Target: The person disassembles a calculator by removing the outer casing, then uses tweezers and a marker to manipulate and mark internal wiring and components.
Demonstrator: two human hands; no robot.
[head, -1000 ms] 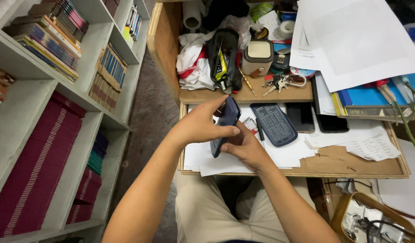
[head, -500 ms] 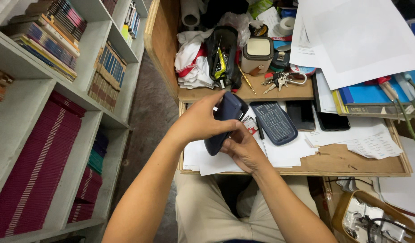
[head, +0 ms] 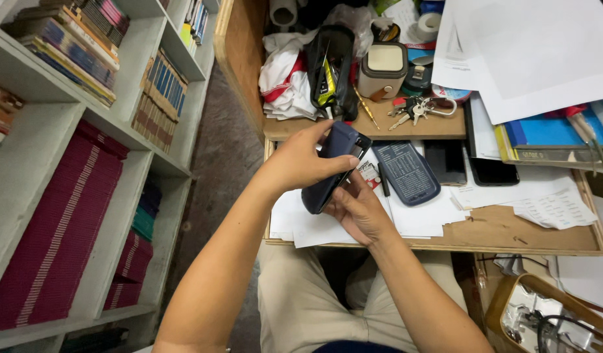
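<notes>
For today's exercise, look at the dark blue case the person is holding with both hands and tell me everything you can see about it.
The dark blue case is a long, rounded, smooth cover, plastic by the look of it, with a dark device showing at its upper end. It is held tilted above the white papers on the pull-out board, upper end toward the desk. The left hand wraps over its back from the left; the right hand supports it from below. A similar blue case lies flat beside it, apart.

The dark blue case (head: pixel 332 167) looks like smooth, matt plastic, as does the calculator (head: pixel 406 172). The pull-out board (head: pixel 510 232) is rough brown fibreboard under matt white paper sheets (head: pixel 314 225). The keys (head: pixel 416 108) are shiny metal, the phone (head: pixel 494 171) is glossy black, and the rag (head: pixel 282 78) is crumpled cloth.
</notes>
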